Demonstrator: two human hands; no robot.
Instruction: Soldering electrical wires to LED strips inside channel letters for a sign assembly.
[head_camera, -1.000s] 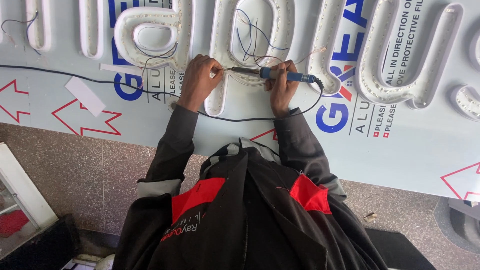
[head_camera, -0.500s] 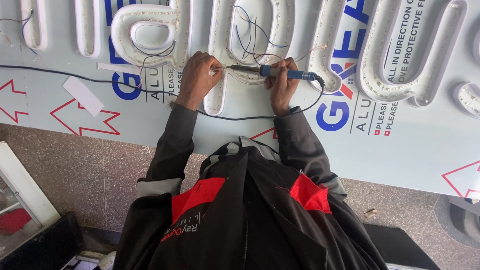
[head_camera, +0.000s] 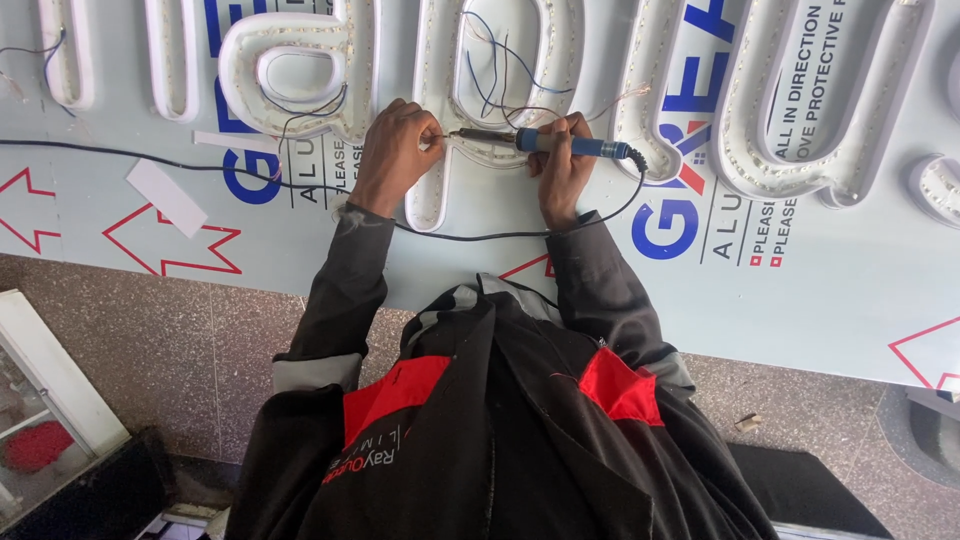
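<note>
1. The right hand (head_camera: 560, 165) is closed around the blue handle of the soldering iron (head_camera: 545, 143), which lies level with its tip pointing left.
2. The left hand (head_camera: 395, 155) rests on the white channel letter (head_camera: 440, 190), fingers pinched on a thin wire (head_camera: 445, 133) at the iron's tip.
3. The letter lies on a film-covered panel (head_camera: 830, 290).
4. The iron's black cord (head_camera: 480, 238) loops below both wrists.

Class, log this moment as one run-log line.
left hand: pinching wire at letter | right hand: holding soldering iron | tip: at left fingers | cord: on panel
</note>
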